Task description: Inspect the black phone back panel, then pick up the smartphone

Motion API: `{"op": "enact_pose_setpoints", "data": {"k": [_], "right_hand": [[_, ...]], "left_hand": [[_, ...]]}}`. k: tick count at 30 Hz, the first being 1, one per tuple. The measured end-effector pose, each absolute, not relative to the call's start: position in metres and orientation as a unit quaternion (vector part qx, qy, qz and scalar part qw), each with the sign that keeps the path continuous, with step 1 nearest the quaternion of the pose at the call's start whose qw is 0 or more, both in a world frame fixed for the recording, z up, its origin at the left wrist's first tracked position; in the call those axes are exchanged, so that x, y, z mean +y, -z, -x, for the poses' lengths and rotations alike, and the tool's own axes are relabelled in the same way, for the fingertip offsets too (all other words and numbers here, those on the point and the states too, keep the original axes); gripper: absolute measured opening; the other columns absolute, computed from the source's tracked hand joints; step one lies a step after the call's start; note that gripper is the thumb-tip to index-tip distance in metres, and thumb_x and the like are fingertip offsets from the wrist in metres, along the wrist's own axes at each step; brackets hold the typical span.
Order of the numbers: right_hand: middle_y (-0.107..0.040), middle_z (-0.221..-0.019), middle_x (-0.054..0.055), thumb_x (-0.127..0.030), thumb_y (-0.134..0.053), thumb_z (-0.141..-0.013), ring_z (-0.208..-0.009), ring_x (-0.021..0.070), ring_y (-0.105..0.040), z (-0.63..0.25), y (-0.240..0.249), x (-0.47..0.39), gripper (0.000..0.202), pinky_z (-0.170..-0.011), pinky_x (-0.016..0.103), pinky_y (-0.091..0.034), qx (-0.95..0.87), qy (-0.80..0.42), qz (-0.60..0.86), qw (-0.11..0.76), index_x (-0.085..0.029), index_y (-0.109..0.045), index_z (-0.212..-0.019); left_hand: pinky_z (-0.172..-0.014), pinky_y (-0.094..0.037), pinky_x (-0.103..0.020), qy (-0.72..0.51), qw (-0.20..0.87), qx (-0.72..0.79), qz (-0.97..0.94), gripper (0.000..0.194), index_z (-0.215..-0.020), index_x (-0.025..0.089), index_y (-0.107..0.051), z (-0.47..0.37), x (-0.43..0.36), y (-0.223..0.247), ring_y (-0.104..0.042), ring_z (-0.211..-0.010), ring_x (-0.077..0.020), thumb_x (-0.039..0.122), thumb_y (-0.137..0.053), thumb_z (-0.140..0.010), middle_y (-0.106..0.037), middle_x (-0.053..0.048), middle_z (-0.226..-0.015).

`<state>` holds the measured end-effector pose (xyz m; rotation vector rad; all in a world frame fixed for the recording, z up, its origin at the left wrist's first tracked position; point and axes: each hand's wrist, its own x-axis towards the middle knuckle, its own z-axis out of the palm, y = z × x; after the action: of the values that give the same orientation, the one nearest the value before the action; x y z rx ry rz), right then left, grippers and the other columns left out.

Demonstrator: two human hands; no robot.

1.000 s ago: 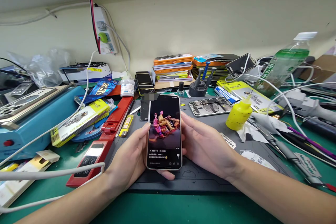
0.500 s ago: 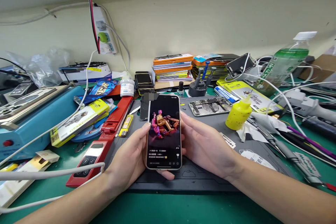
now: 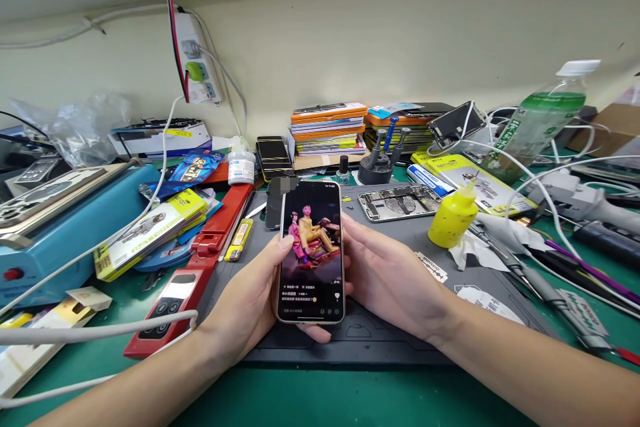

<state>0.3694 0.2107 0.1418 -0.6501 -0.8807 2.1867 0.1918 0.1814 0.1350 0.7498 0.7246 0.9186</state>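
A lit smartphone [image 3: 311,253] stands tilted toward me above the dark grey work mat [image 3: 400,340], its screen showing two colourful figures on a black ground. My left hand [image 3: 253,293] grips its left side, with the thumb on the screen's left edge and a fingertip showing under the bottom edge. Against the right side rests my right hand [image 3: 393,273], its fingers curled behind the phone and partly hidden. Behind the phone lies a dark phone part [image 3: 274,203], partly covered. An opened phone [image 3: 399,202] with bare insides lies farther back on the mat.
Red tool [image 3: 167,310], battery boxes [image 3: 150,230] and a blue machine [image 3: 50,233] crowd the left. On the right are a yellow squeeze bottle [image 3: 453,217], a soldering iron [image 3: 530,280], cables and a drink bottle [image 3: 537,120]. Stacked boxes [image 3: 327,130] line the wall.
The picture on the phone screen has changed slightly, and my left thumb has shifted a little onto the screen. Both hands still hold the phone in the same place.
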Motion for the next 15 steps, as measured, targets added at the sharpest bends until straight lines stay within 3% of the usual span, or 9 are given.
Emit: {"op": "enact_pose_setpoints", "data": {"k": [8, 15], "right_hand": [[-0.042, -0.077, -0.001, -0.055, -0.062, -0.090, -0.067, 0.0146, -0.033, -0.3697, -0.1414, 0.2103, 0.037, -0.060, 0.026, -0.030, -0.329, -0.844, 0.244, 0.345, -0.019, -0.065, -0.086], [-0.047, -0.080, 0.001, -0.053, -0.064, -0.089, -0.071, 0.0147, -0.038, -0.3691, -0.1418, 0.2107, 0.036, -0.060, 0.026, -0.029, -0.348, -0.841, 0.241, 0.337, -0.018, -0.064, -0.080]], "left_hand": [[-0.053, -0.065, -0.038, -0.417, 0.740, 0.382, -0.364, 0.043, -0.137, 0.019, -0.048, -0.1954, 0.1781, -0.1390, -0.072, -0.103, -0.0364, 0.038, -0.046, -0.099, -0.067, -0.019, -0.126], [-0.057, -0.066, -0.038, -0.413, 0.717, 0.400, -0.393, 0.036, -0.134, 0.028, -0.047, -0.1975, 0.1764, -0.1439, -0.072, -0.102, -0.0325, 0.030, -0.050, -0.099, -0.067, -0.012, -0.126]]}}
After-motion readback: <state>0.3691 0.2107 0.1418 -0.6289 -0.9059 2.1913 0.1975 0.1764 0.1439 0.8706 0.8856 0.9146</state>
